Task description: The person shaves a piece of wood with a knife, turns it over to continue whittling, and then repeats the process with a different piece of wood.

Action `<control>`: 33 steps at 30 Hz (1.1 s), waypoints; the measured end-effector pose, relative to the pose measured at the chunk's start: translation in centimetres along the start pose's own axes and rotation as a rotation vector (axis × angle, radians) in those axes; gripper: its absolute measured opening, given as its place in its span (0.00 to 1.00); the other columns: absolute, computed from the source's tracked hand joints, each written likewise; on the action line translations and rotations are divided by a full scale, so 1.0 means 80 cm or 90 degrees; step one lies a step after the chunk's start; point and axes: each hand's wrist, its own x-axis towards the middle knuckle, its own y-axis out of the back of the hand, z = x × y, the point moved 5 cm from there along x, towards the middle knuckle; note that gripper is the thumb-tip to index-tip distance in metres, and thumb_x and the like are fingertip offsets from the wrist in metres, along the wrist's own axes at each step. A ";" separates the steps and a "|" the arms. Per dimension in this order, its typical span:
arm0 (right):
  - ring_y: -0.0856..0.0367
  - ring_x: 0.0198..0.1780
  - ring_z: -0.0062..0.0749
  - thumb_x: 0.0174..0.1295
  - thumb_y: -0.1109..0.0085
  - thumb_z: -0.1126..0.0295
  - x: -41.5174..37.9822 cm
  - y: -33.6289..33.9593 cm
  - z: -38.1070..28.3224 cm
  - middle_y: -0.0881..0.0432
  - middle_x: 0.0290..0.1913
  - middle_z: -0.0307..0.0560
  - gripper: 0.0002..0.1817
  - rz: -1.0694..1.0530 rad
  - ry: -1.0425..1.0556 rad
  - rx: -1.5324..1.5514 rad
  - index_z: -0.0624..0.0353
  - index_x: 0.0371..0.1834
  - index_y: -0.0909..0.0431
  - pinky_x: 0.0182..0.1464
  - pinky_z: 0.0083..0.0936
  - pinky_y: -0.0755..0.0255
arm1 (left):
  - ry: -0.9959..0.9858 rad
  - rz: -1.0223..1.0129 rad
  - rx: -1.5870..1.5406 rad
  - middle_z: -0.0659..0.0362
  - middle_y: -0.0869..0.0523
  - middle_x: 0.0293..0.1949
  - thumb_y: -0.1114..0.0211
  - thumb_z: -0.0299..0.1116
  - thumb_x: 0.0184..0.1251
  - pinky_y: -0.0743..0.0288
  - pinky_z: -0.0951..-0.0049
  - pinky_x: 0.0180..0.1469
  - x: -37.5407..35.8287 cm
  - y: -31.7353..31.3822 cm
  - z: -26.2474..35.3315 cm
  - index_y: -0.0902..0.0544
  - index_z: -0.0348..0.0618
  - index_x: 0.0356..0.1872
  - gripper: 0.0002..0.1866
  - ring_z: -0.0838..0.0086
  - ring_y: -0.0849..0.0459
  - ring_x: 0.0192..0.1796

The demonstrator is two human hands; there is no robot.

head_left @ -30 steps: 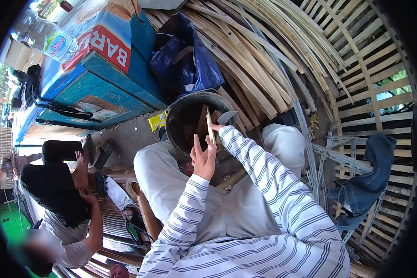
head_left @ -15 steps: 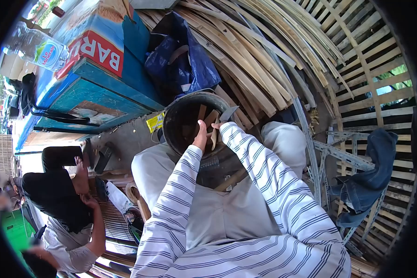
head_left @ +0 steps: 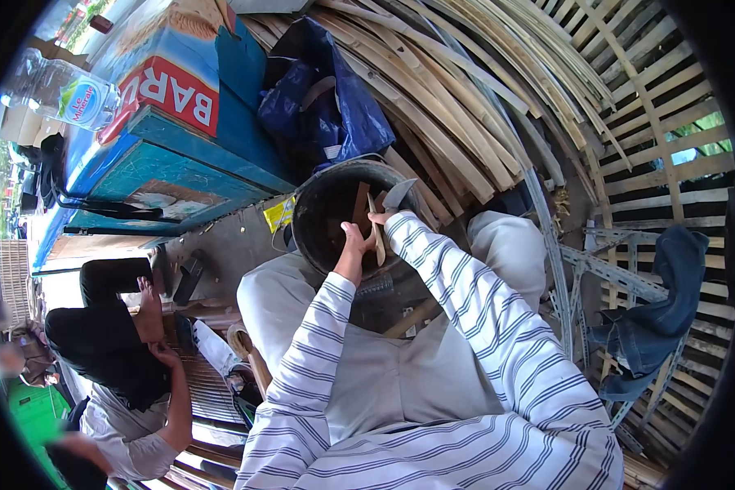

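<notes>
My left hand point(head_left: 352, 247) is closed around a short, pale strip of wood point(head_left: 379, 247) above a black bucket point(head_left: 308, 214). My right hand point(head_left: 381, 218) grips a knife, its handle hidden by the fingers. The broad, curved grey blade point(head_left: 398, 194) points up and away, close beside the strip. Both hands are close together over the bucket's near side, between my knees. Inside the bucket stand reddish-brown wood pieces point(head_left: 361, 198), partly in shadow.
A blue bag point(head_left: 359, 122) is behind the bucket. Long wooden strips point(head_left: 441, 106) are stacked beyond. A blue-green box point(head_left: 171, 175) with a plastic bottle point(head_left: 88, 102) stands at left. Another person point(head_left: 114, 359) sits at left. Denim cloth point(head_left: 661, 286) hangs on a metal frame at right.
The knife blade has turned to point further upward, and the strip now stands more upright between my hands. The view has shifted slightly.
</notes>
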 end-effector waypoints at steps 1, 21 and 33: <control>0.20 0.58 0.50 0.61 0.37 0.38 -0.004 0.005 -0.004 0.21 0.62 0.58 0.41 0.021 0.021 0.060 0.60 0.68 0.29 0.60 0.41 0.26 | -0.036 -0.031 -0.040 0.53 0.59 0.82 0.80 0.81 0.63 0.84 0.60 0.77 -0.022 -0.012 0.023 0.29 0.27 0.67 0.61 0.72 0.76 0.82; 0.25 0.64 0.58 0.61 0.37 0.40 0.048 -0.006 0.018 0.25 0.66 0.61 0.45 -0.110 0.029 0.077 0.61 0.73 0.38 0.63 0.49 0.28 | -0.127 0.017 0.244 0.52 0.43 0.79 0.82 0.71 0.73 0.67 0.47 0.76 -0.010 0.005 -0.045 0.54 0.53 0.81 0.45 0.52 0.49 0.78; 0.14 0.37 0.57 0.68 0.37 0.58 0.018 -0.004 0.022 0.15 0.38 0.61 0.19 -0.297 0.007 0.449 0.62 0.51 0.27 0.45 0.51 0.19 | 0.039 0.231 0.549 0.56 0.60 0.82 0.83 0.67 0.75 0.60 0.47 0.76 -0.064 -0.004 -0.024 0.43 0.67 0.79 0.39 0.46 0.46 0.75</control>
